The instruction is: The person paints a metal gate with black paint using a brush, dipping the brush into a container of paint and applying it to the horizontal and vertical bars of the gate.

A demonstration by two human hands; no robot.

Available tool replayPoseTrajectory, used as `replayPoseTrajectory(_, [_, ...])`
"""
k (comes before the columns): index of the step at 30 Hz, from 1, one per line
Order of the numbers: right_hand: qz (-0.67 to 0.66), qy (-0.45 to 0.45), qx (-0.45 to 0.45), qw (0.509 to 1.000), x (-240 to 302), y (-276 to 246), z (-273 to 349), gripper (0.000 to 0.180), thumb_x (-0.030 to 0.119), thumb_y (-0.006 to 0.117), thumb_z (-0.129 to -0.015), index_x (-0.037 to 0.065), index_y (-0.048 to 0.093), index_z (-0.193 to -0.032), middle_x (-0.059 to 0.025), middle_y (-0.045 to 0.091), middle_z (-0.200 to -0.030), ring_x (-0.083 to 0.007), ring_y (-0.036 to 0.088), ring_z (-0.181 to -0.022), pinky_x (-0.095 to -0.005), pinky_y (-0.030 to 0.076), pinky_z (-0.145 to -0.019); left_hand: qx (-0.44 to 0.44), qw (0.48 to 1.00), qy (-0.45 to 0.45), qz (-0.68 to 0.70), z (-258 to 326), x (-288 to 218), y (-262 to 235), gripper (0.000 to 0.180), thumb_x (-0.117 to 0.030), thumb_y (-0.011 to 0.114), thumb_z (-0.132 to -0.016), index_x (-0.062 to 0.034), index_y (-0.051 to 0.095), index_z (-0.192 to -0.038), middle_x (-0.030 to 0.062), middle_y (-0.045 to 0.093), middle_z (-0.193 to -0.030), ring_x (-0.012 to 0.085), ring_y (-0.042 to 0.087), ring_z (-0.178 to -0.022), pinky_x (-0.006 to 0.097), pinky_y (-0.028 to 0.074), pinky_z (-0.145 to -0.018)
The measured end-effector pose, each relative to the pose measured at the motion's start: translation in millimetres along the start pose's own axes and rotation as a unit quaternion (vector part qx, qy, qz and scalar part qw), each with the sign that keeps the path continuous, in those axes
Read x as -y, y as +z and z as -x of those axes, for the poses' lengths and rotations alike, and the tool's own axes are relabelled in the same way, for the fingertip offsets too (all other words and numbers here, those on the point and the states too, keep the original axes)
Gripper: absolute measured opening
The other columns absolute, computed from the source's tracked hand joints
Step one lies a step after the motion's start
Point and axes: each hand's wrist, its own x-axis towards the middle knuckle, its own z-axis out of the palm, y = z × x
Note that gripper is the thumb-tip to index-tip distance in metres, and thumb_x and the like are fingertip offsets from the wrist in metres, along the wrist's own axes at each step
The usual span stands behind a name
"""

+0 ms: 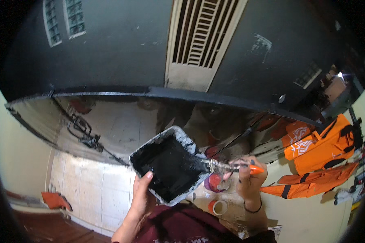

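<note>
hands at the paint tray, brush over its edge

left hand (141, 198) comes up from the lower edge, forearm rising steeply, palm under the near corner of the paint tray (169, 164). thumb lies over the tray's near rim, tip on the inside edge; the other fingers are hidden beneath. grip is closed on the tray, holding it raised in front of the chest. the tray is tilted, one corner pointing up and away, its inside coated with black paint, its rim pale and smeared.

right hand (247, 178) is raised at the tray's right side, wrist bent, a dark band around the wrist. fingers are pinched around the orange handle of a paintbrush (227, 165). the brush lies roughly level, metal collar just past the fingers, bristles reaching over the tray's right rim and touching the black paint there. fingers carry dark paint marks.

around: a maroon shirt (182, 224) at the lower edge. behind the tray, a dark painted wall (121, 52) with a pale slatted vent (200, 36). far below, a pale tiled floor (93, 190), a small round can (220, 207) under the right wrist, orange cloth (320, 148) well off to the right.
</note>
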Motion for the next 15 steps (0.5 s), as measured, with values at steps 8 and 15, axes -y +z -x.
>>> replayPoseTrajectory(8, [-0.204, 0.201, -0.119, 0.951, 1, -2, 66, 0.041, 0.029, 0.052, -0.108, -0.01, 0.065, -0.106, -0.0149, 0.072, -0.077, -0.0153, 0.069, -0.063, -0.0275, 0.055, -0.056, 0.04, 0.996, -0.069, 0.051, -7, 16, -2, 0.067, -0.035, 0.068, -0.093, -0.0016, 0.043, -0.145, 0.0136, 0.056, -0.14, 0.0267, 0.054, -0.13, 0.044, 0.043, -0.112])
replayPoseTrajectory(15, [-0.278, 0.255, -0.154, 0.913, -25, -36, 90, 0.05, 0.04, 0.048, -0.108, -0.009, 0.058, -0.11, -0.0213, 0.069, -0.077, -0.0232, 0.067, -0.056, -0.0343, 0.054, -0.05, 0.051, 0.991, -0.123, -0.016, 0, 33, 34, 0.075, -0.05, 0.068, -0.088, -0.0046, 0.046, -0.144, 0.0148, 0.055, -0.142, 0.0306, 0.052, -0.13, 0.047, 0.037, -0.114])
